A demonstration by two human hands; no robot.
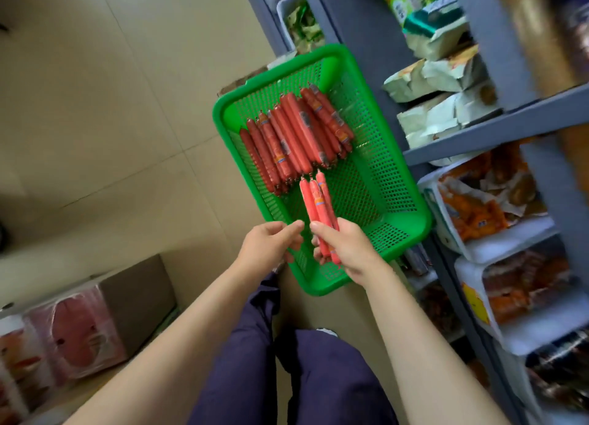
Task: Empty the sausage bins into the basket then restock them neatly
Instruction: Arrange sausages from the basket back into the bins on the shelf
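Head view: a bundle of pink sausages (319,214) is gripped by the right hand (347,246), long axis pointing far toward the sausage pile (296,137) in the green basket (401,182); the left hand (271,243), relaxed and empty, is just beside it.

the scene is evenly and softly lit, fairly bright, with no hard glare. the floor (95,105) in the upper left of the frame looks washed and pale, with only faint shadow near the left edge. the green basket (411,220) and the sausages (293,137) at centre are reasonably sharp. the shelves (478,131) along the right edge smear with motion blur, strongest at the upper right corner. wide-angle distortion bends the shelf posts and stretches the forearms at the bottom. the boxes (79,329) at lower left are soft.
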